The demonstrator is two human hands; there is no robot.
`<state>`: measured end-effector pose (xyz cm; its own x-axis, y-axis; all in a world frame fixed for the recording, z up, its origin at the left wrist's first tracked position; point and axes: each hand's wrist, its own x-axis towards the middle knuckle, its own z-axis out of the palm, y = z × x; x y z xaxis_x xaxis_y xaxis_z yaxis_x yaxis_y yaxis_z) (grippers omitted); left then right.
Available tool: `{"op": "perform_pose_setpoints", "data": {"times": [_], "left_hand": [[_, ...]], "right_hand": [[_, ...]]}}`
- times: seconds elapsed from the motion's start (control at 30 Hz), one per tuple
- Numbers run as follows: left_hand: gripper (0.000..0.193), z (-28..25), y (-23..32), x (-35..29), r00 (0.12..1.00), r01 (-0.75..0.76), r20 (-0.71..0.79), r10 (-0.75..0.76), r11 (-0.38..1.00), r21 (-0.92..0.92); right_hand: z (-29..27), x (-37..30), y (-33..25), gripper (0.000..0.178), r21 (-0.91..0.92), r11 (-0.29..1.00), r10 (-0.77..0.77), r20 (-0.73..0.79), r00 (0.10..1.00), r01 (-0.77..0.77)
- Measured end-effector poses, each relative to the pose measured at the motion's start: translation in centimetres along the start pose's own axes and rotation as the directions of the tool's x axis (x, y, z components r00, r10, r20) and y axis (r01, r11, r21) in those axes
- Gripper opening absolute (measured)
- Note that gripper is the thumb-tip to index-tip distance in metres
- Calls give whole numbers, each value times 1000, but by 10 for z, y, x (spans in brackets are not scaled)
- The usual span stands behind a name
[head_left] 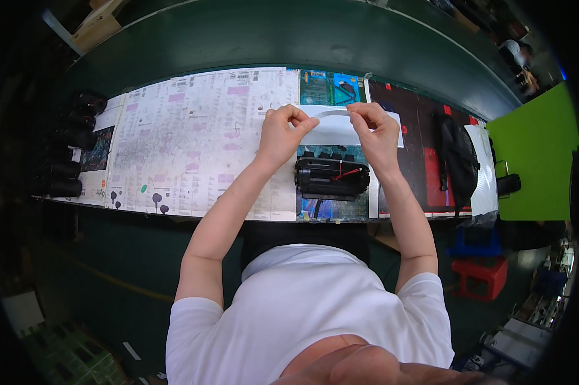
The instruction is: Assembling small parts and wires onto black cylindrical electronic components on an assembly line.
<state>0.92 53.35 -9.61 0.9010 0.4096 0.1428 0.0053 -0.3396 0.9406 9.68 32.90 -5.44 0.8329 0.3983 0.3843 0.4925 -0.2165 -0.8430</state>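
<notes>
A thin, pale grey strip (pixel 333 113) stretches in a slight arch between my two hands. Its left end is pinched in the fingers of my left hand (pixel 281 133). My right hand (pixel 376 131) pinches the other end between thumb and fingers. Beneath the strip lies a white sheet (pixel 340 133) on the table. Closer to me, below both hands, rests a black plastic housing (pixel 321 178) with a thin red wire (pixel 347 173) showing on it. Neither hand touches the housing.
Several black cylindrical parts (pixel 65 170) stand at the table's left end. Printed white cardboard (pixel 193 141) covers the left part of the table. On the right lie a black bag (pixel 456 160) and a green panel (pixel 536 154). A red stool (pixel 478 277) stands below, at right.
</notes>
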Motion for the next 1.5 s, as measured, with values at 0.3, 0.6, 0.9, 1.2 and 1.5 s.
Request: {"op": "perform_pose_setpoints", "data": {"times": [0.3, 0.6, 0.9, 1.2, 1.5], "left_hand": [[24, -2, -9, -2, 990, 27, 138, -22, 999, -36], [13, -26, 39, -55, 900, -267, 389, 197, 954, 135], [18, -17, 36, -70, 896, -389, 316, 311, 895, 220], [23, -6, 33, -78, 849, -529, 240, 471, 743, 409], [36, -13, 41, -75, 917, -384, 283, 280, 813, 437]], "right_hand": [[-11, -20, 27, 13, 216, 941, 241, 115, 964, -261], [-24, -86, 4, 2, 27, 1000, 6, -33, 999, -5], [-18, -102, 6, 13, -234, 932, -303, -91, 949, 276], [-14, -101, 8, 17, -418, 809, -483, -73, 873, 413], [-32, -88, -28, 28, -710, 665, -175, 154, 972, 232]]}}
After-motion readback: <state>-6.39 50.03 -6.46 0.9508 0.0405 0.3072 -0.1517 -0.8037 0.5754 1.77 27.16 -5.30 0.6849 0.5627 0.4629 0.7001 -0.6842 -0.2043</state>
